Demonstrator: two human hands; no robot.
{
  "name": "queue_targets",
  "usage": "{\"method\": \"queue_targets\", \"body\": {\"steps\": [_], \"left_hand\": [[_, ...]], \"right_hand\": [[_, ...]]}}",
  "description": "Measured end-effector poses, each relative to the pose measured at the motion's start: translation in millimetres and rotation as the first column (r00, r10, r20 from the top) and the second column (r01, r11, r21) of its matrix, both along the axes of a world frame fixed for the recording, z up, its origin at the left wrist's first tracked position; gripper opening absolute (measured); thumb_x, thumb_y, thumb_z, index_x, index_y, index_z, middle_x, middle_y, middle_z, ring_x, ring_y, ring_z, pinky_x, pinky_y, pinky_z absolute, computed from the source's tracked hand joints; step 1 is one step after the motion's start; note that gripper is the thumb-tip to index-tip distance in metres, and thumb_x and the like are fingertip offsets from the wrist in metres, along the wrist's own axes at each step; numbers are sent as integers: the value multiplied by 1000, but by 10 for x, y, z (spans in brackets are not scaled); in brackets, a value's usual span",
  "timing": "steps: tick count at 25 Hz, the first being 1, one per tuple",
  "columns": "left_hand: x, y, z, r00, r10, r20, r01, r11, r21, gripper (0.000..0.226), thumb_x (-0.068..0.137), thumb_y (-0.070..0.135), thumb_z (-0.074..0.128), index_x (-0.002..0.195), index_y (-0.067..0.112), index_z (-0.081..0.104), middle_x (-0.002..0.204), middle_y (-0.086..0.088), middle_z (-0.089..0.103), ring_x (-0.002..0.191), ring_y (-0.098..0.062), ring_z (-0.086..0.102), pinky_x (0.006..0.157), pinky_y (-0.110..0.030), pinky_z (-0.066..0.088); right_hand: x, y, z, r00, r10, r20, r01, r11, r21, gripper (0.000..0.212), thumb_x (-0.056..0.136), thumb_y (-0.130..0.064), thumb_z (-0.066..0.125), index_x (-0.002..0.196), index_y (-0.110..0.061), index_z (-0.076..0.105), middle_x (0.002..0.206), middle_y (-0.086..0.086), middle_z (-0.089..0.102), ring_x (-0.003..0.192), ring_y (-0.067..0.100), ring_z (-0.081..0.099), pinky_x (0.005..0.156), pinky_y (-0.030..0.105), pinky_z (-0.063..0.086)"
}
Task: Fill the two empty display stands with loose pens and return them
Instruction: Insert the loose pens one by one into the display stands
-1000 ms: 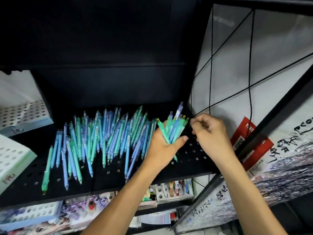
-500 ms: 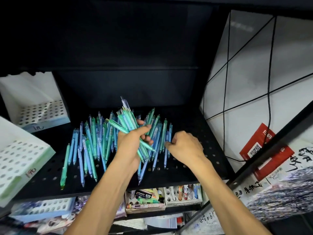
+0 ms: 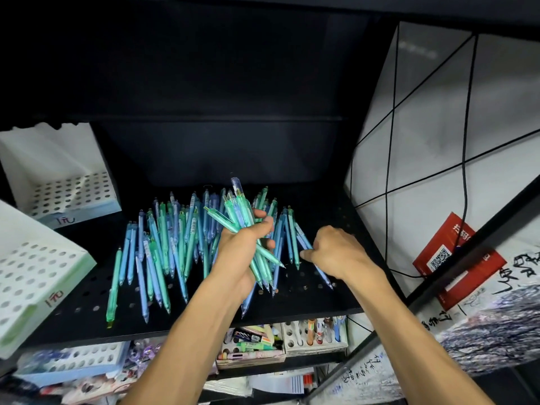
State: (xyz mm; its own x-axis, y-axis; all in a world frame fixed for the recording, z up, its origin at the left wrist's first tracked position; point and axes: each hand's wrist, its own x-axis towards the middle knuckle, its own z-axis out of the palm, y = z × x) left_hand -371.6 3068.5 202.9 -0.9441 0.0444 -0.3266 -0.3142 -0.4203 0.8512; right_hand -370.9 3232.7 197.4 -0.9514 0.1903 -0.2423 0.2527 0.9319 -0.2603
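A pile of loose blue and green pens (image 3: 175,244) lies spread on the black perforated shelf (image 3: 321,299). My left hand (image 3: 242,247) grips a bundle of several green and blue pens (image 3: 239,211) above the pile, tips pointing down. My right hand (image 3: 333,249) sits at the pile's right edge, fingers curled round a blue pen (image 3: 314,263) that lies on the shelf. Two empty white display stands with hole grids stand on the left: one at the back (image 3: 70,194), one nearer (image 3: 32,276).
The shelf's right side is closed by a white panel with black cords (image 3: 438,141) and a red QR tag (image 3: 450,255). Below the shelf sit other stationery trays (image 3: 312,334) and boxes. A dark upper shelf hangs above.
My right hand has come away from the middle of the pile to its right edge and now holds a single blue pen. The left hand still grips its bundle.
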Motion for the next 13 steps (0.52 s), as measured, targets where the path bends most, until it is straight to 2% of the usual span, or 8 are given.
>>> {"method": "queue_targets", "body": {"steps": [3, 5, 6, 8, 9, 10, 12, 13], "left_hand": [[5, 38, -9, 999, -18, 30, 17, 1000, 4, 10, 87, 12, 74, 90, 14, 65, 72, -2, 60, 57, -11, 53, 59, -24, 46], [14, 53, -13, 997, -23, 75, 26, 999, -42, 24, 81, 24, 81, 91, 10, 63, 62, 1, 54, 59, -12, 51, 75, -29, 46], [17, 65, -13, 997, -17, 81, 22, 998, -56, 26, 78, 24, 83, 89, 9, 64, 61, 1, 53, 58, -13, 50, 76, -31, 46], [37, 99, 13, 998, -31, 54, 35, 997, -75, 23, 72, 21, 87, 84, 12, 69, 65, 1, 57, 58, -12, 51, 64, -27, 47], [45, 116, 25, 998, -48, 41, 52, 994, -98, 26, 67, 23, 89, 84, 15, 72, 70, 1, 64, 63, -13, 55, 63, -26, 48], [59, 132, 42, 997, -72, 33, 75, 990, -118, 36, 60, 28, 92, 89, 16, 73, 78, 1, 70, 73, -14, 61, 68, -27, 50], [72, 143, 51, 991, -116, 62, 123, 983, -138, 62, 50, 37, 95, 102, 13, 70, 94, -4, 74, 90, -17, 67, 80, -31, 53], [72, 132, 68, 990, -121, 71, 129, 983, -128, 61, 54, 36, 94, 103, 9, 69, 94, -6, 73, 86, -16, 68, 76, -31, 54]], "right_hand": [[54, 31, 34, 1000, 6, 13, -6, 1000, 14, 32, 96, -29, 57, 71, -17, 40, 73, 0, 51, 63, 17, 49, 49, 27, 33], [124, 70, 82, 1000, -12, -22, 11, 1000, -15, 27, 97, -26, 53, 74, -16, 43, 75, 1, 54, 62, 14, 50, 49, 26, 34], [156, 94, 109, 997, -25, -66, 22, 999, -38, 27, 98, -28, 53, 75, -16, 46, 75, 1, 56, 61, 14, 51, 48, 26, 35], [212, 118, 169, 983, -54, -177, 18, 979, -203, 29, 98, -32, 55, 75, -16, 51, 71, 1, 59, 60, 17, 56, 49, 29, 42], [245, 87, 218, 974, -60, -217, -19, 939, -342, 28, 97, -34, 57, 75, -16, 55, 69, 3, 61, 61, 21, 60, 52, 33, 50], [273, 31, 265, 967, -46, -251, -78, 884, -461, 27, 96, -36, 59, 77, -17, 59, 69, 5, 63, 63, 25, 62, 58, 39, 55], [317, -122, 347, 940, 66, -334, -234, 837, -494, 21, 95, -36, 59, 82, -19, 62, 72, 3, 65, 60, 17, 60, 57, 39, 54], [327, -194, 368, 922, 124, -368, -296, 836, -462, 18, 95, -34, 60, 84, -20, 63, 72, -1, 66, 59, 9, 58, 55, 31, 49]]}}
